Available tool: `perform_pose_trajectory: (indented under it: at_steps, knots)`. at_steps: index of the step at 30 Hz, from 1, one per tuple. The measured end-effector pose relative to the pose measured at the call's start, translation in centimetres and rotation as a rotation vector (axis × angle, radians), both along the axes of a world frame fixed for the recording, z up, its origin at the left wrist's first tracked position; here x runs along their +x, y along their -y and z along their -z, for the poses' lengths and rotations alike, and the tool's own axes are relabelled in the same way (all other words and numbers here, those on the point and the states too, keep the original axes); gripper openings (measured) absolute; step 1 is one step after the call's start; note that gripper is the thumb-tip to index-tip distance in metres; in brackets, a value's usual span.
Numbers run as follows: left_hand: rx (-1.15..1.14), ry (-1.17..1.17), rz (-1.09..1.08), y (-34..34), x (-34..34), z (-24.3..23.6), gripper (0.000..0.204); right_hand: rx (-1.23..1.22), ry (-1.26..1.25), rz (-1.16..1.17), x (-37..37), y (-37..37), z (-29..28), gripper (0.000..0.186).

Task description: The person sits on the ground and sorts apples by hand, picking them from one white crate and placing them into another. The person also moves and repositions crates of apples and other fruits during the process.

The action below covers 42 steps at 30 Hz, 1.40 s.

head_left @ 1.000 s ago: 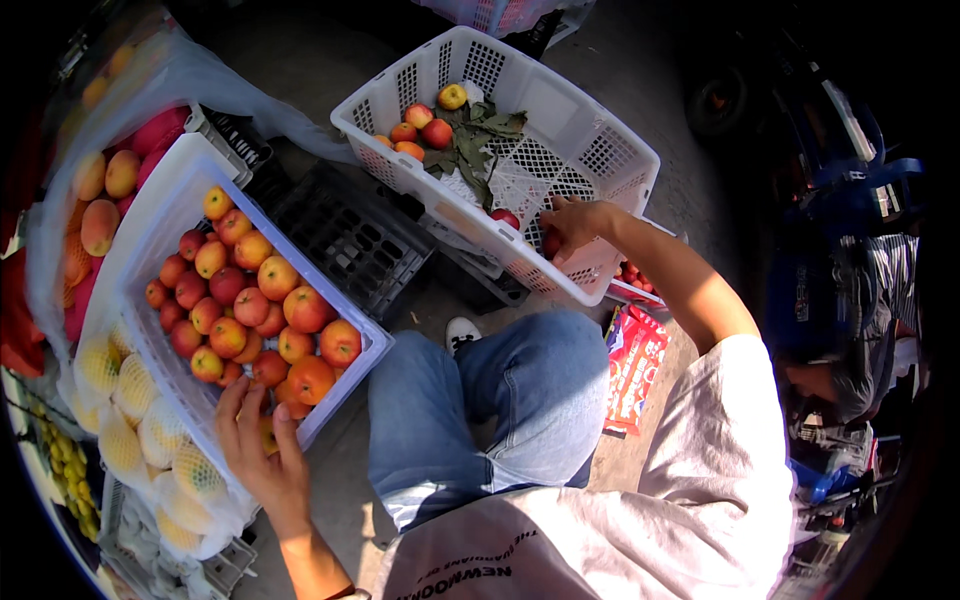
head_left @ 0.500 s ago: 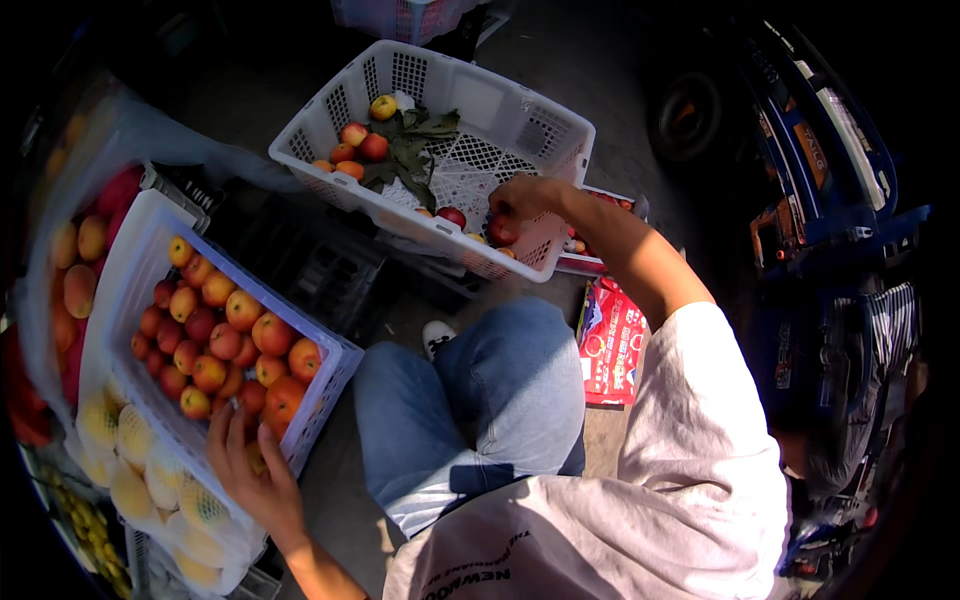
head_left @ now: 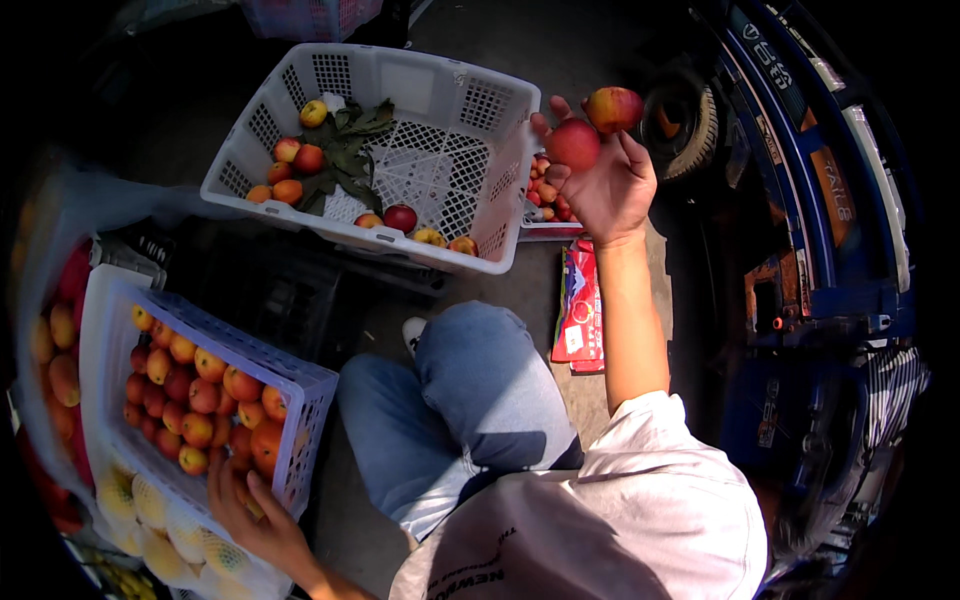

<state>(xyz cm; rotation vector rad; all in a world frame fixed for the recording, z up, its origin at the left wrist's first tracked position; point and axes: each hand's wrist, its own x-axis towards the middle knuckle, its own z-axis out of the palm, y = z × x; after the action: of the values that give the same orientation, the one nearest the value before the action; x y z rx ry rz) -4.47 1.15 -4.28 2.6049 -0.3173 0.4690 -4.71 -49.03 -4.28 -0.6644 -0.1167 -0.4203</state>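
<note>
Over the floor at the right, I hold up two round red-and-yellow fruits that look like nectarines, one nectarine (head_left: 574, 145) and another nectarine (head_left: 614, 109). My right hand (head_left: 612, 195) is palm up, its fingers curled around them. My left hand (head_left: 252, 515) rests at the near end of a pale blue-white crate (head_left: 318, 395), fingers apart over the fruit and partly hiding it. Many similar red and orange fruits (head_left: 197, 400) fill that crate. Ahead stands a large white plastic crate (head_left: 510, 85) holding several loose fruits (head_left: 400, 217) and wilted green leaves (head_left: 352, 150).
A smaller container of red fruits (head_left: 548, 195) stands right of the white crate. A red printed bag (head_left: 580, 310) lies by my knee. Net-wrapped yellow fruits (head_left: 160, 545) are at the lower left. A blue vehicle (head_left: 850, 290) with a tyre (head_left: 705, 130) borders the right.
My right hand has come out of the white crate and moved right and up, turning palm up with two nectarines in it. My left hand stays at the blue-white crate. The view has shifted.
</note>
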Motion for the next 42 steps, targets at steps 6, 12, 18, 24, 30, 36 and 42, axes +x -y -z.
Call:
perform_pose_trajectory:
  at_steps: [6,12,18,24,30,36,42]
  knots:
    - [0.121,-0.037,0.006,0.2,0.3,-0.7,0.03,0.103,-0.162,0.222,-8.5,5.4,4.3,0.062]
    - [0.118,-0.062,-0.034,4.3,1.1,-3.5,0.029,-0.124,-0.954,0.33,-10.2,8.8,18.6,0.06]
    - [0.15,-0.085,-0.065,5.8,1.9,-4.5,0.028,-0.883,-1.418,0.303,-4.7,11.2,28.9,0.07]
    - [0.221,0.007,-0.085,4.0,1.8,-2.6,0.03,-1.343,-1.33,0.182,-1.3,10.6,30.2,0.07]
    - [0.146,0.003,-0.121,3.8,1.7,-1.0,0.031,-1.502,-1.263,0.372,-3.0,10.9,35.3,0.068]
    - [0.162,0.077,-0.067,2.5,1.5,-0.9,0.03,-1.336,-1.216,0.328,-5.0,3.1,31.2,0.062]
    - [0.126,0.068,-0.084,3.1,0.5,-1.3,0.03,-0.648,-1.185,0.29,-10.7,-1.4,28.1,0.051]
